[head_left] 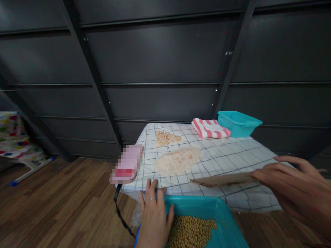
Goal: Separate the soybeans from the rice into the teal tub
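Observation:
At the near edge of the table, my left hand [154,217] grips the left rim of a teal plastic basin [191,202], thumb inside and fingers over the outside. A layer of round yellow-brown beans, like soybeans [191,231], covers part of its bottom. My right hand [297,187] pinches one end of a flat brown piece of cardboard [227,179], held edge-on low over the cloth, its other end pointing left. Just beyond the cardboard is a spread heap of white rice [178,161] with a few yellow grains. Farther back lies a smaller patch of yellow corn kernels [165,138].
A white checked cloth [227,155] covers the table. At its back right are a folded pink-and-white striped towel [210,128] and a second teal basin [239,124]. A pink phone-like object [128,162], pixelated, sits at the left edge with a black strap [119,210] hanging down.

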